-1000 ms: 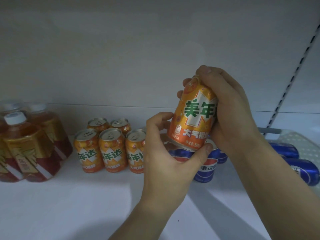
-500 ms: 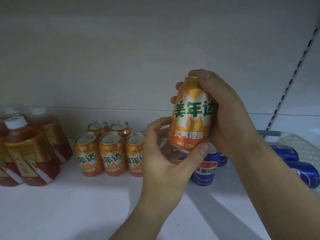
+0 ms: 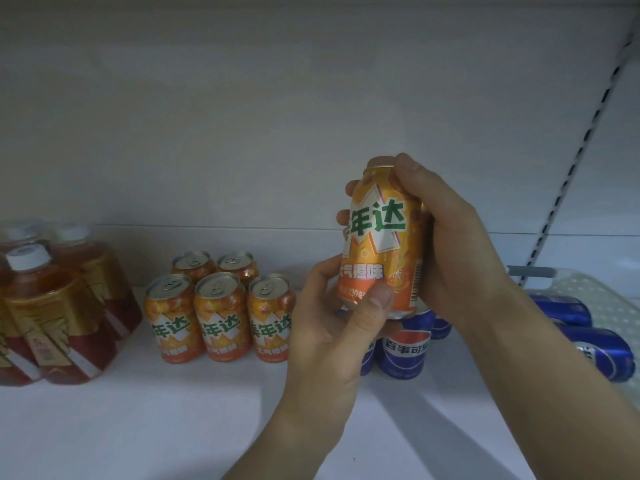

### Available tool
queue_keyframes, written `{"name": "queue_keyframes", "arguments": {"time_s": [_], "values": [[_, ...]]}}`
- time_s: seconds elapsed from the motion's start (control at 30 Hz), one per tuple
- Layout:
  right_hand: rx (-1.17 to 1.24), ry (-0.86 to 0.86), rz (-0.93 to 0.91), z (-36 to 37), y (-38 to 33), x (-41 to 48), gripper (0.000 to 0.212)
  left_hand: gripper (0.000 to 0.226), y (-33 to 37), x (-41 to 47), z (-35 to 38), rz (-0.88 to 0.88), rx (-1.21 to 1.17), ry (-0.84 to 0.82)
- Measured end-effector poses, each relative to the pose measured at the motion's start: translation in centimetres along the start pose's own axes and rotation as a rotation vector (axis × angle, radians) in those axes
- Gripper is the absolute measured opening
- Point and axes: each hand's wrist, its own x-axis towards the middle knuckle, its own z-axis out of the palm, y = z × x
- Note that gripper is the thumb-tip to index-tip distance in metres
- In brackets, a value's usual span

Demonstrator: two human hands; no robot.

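Note:
An orange soda can [image 3: 382, 244] with green characters is held upright in the air above the white shelf [image 3: 173, 420]. My right hand [image 3: 460, 237] wraps round its right side and top, thumb near the rim. My left hand [image 3: 332, 327] grips its bottom edge, thumb pressed on the lower front. Several matching orange cans [image 3: 221, 317] stand in a group on the shelf to the left.
Blue cola cans [image 3: 407, 348] stand right behind and below my hands. More blue cans [image 3: 602, 351] lie on their sides at the far right on a dotted tray. Red tea bottles [image 3: 59, 317] with white caps fill the left end. A slotted upright [image 3: 575, 174] runs up the right wall.
The held can has turned in my hands, so its label has shifted leftward and a barcode shows at the right. It also went from tilted to upright. Both hands keep their hold.

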Motion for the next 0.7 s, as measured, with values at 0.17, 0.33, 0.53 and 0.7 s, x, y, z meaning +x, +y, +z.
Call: {"name": "queue_keyframes", "arguments": {"time_s": [0.17, 0.33, 0.53, 0.7], "values": [[0.03, -0.014, 0.001, 0.0, 0.2, 0.0, 0.042, 0.048, -0.2, -0.2, 0.0, 0.01, 0.015, 0.0], [0.067, -0.018, 0.02, 0.2, 0.2, 0.0, 0.042, 0.046, -0.3, 0.0, 0.1, 0.047, 0.082, 0.023], [0.023, -0.005, 0.02, 0.3, 0.8, 0.2, 0.04, 0.07, -0.2, 0.1, 0.0, 0.17, 0.21, 0.119], [-0.016, 0.016, 0.003, 0.4, 1.1, 0.3, 0.039, 0.07, -0.1, 0.0, -0.2, 0.17, 0.234, 0.113]]}}
